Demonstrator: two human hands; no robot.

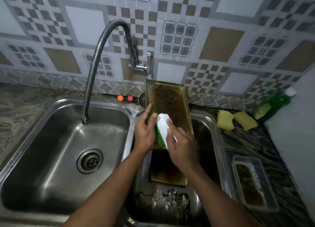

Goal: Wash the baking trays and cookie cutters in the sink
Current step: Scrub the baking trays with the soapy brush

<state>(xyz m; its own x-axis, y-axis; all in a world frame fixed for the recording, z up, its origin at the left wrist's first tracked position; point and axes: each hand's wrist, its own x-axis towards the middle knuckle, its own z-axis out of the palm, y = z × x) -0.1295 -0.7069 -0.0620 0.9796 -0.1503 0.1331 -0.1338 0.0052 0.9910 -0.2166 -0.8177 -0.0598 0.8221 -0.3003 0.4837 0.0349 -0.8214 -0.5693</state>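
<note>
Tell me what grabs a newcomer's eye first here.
A golden baking tray stands tilted over the right basin, gripped at its edge by the left hand while the right hand holds a white-and-green sponge against it. A flexible tap arches over the left basin; cookie cutters lie nearer.

Marbled counter (247, 142): two sponges (225, 120), green bottle (272, 105).

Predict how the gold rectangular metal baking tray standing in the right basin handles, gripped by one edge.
Likely stiff: the gold rectangular metal baking tray looks flat though the left hand grips only its edge. Probably slippery: its face looks speckled wet under the white-and-green sponge. Standing on end, it may tip if released.
</note>
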